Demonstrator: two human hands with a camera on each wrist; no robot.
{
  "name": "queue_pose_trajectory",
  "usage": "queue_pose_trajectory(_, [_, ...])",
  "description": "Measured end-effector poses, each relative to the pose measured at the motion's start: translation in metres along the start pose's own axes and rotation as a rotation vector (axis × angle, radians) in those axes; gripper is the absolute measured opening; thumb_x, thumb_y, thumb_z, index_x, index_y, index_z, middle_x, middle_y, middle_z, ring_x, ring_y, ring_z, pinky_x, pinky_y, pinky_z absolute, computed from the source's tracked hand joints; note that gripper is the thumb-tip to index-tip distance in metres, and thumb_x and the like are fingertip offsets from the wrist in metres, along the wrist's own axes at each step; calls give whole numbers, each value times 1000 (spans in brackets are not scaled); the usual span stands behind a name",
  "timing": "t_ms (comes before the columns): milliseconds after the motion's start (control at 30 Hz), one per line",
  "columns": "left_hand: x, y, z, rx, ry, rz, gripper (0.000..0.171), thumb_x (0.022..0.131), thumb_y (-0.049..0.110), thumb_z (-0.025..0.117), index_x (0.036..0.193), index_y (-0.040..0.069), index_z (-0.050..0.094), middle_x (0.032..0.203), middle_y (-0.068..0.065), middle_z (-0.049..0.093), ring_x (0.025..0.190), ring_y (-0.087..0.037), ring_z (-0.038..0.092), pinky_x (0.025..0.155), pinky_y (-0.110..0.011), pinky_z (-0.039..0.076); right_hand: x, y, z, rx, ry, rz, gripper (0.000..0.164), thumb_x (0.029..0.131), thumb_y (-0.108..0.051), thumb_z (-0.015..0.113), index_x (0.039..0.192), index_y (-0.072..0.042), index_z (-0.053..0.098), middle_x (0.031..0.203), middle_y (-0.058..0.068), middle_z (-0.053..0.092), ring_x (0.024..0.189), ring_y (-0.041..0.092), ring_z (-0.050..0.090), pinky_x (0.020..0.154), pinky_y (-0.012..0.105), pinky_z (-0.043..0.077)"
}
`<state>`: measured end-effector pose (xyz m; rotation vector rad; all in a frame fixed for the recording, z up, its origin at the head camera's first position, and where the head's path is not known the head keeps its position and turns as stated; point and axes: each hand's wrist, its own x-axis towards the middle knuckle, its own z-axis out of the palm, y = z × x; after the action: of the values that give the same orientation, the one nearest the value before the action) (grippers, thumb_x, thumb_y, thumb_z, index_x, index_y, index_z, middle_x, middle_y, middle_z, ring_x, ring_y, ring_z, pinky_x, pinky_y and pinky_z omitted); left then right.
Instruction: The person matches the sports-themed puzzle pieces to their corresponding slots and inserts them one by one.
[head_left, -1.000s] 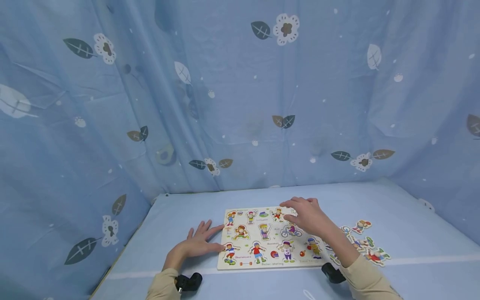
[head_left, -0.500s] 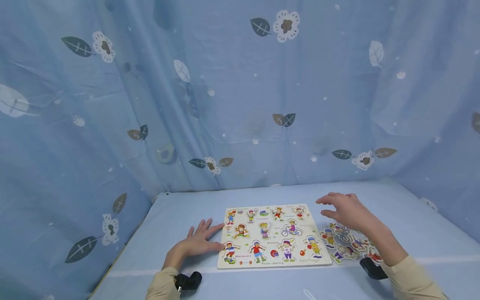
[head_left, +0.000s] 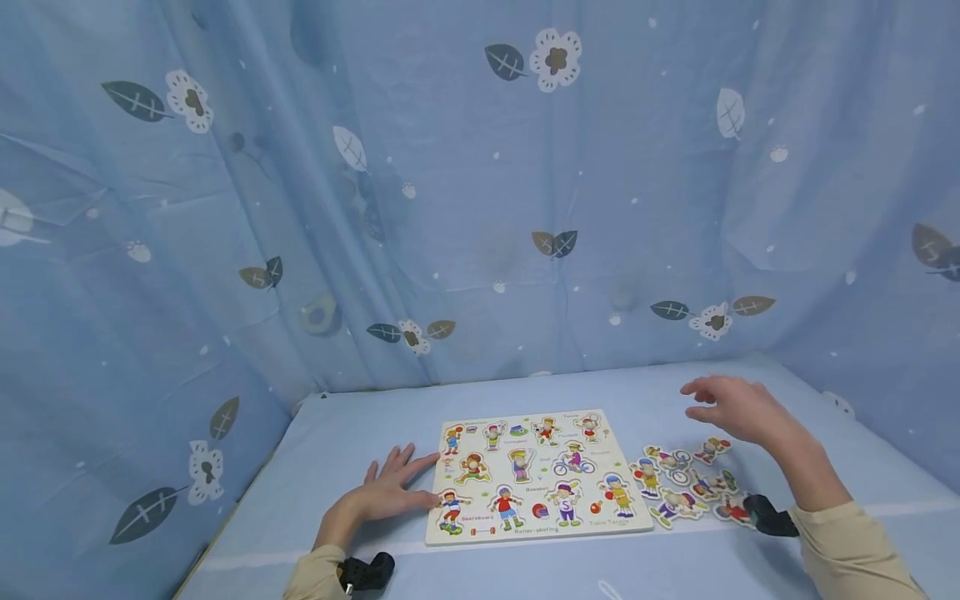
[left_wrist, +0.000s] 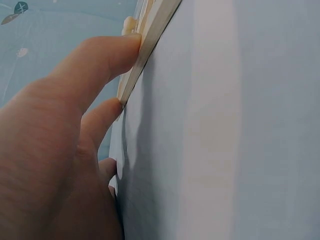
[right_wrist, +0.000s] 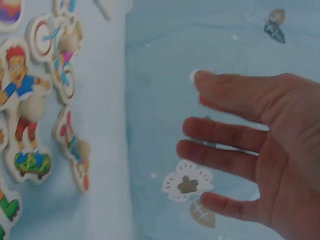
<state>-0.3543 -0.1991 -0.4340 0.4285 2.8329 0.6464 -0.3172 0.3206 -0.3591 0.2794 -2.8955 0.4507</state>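
Note:
A wooden puzzle board (head_left: 498, 475) with coloured sports figures lies flat on the cloth in front of me. At its left edge rests my left hand (head_left: 386, 492), fingers spread. The left wrist view shows the thumb (left_wrist: 120, 55) touching the board's side. My right hand (head_left: 738, 408) is in the air behind the loose puzzle pieces (head_left: 678, 504), right of the board. Nothing sits between its parted fingers in the right wrist view. Among the pieces there, a skateboarder piece (right_wrist: 30, 95) and a bicycle piece (right_wrist: 65, 50) carry round knobs.
A light blue cloth (head_left: 390, 575) with a pale stripe covers the table. Behind the table and at both sides hangs a blue curtain (head_left: 465, 208) printed with leaves and flowers. Small black wrist cameras (head_left: 367, 572) sit at both cuffs.
My right hand has moved from above the board's upper right to the right, beyond the pile of pieces, uncovering the tennis figure. The left hand has stayed at the board's edge.

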Motion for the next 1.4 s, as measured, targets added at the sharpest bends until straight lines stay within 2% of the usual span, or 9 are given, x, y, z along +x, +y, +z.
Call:
queue_pose_trajectory(100, [-1, -1, 0, -7, -1, 4, 80, 82, 58, 68, 150, 23, 44, 162, -21, 19, 150, -46, 4, 115, -70, -1, 1, 10, 4, 5, -90, 83, 38, 88, -22, 74, 115, 4, 67, 103, 19, 68, 93, 35, 63, 76, 54, 54])
queue_pose_trajectory(233, [-1, -1, 0, -11, -2, 3, 81, 81, 58, 68, 150, 24, 44, 162, -21, 19, 150, -46, 4, 115, -70, -1, 3, 22, 11, 17, -175, 167, 39, 87, -23, 74, 112, 7, 66, 101, 20, 66, 86, 30, 62, 72, 50, 54])
queue_pose_trajectory(567, [1, -2, -1, -6, -1, 1, 82, 81, 59, 68, 150, 24, 44, 163, -20, 19, 150, -45, 3, 115, -69, -1, 1, 34, 24, 67, -238, 278, 31, 85, -21, 75, 100, 4, 67, 90, 13, 65, 82, 28, 59, 70, 47, 51])
queue_pose_trajectory(833, [2, -2, 0, 0, -4, 2, 82, 81, 60, 68, 150, 25, 44, 163, -20, 19, 150, -45, 4, 115, -69, -1, -3, 40, 19, 91, -244, 252, 30, 86, -22, 74, 99, 4, 67, 91, 13, 65, 81, 26, 57, 69, 45, 51])
queue_pose_trajectory(1033, [2, -3, 2, 2, -11, -8, 82, 81, 60, 68, 150, 25, 44, 163, -19, 19, 150, -44, 3, 115, -69, -1, -6, 43, 29, 90, -265, 243, 30, 84, -24, 75, 93, 3, 67, 86, 10, 64, 80, 25, 57, 71, 46, 51])
queue_pose_trajectory(1400, [3, -2, 1, 12, -16, -29, 84, 80, 63, 66, 151, 26, 43, 163, -18, 18, 151, -43, 3, 116, -67, -1, -3, 45, 38, 37, -217, 220, 22, 83, -24, 76, 83, -5, 65, 78, 4, 60, 73, 21, 51, 63, 37, 44])
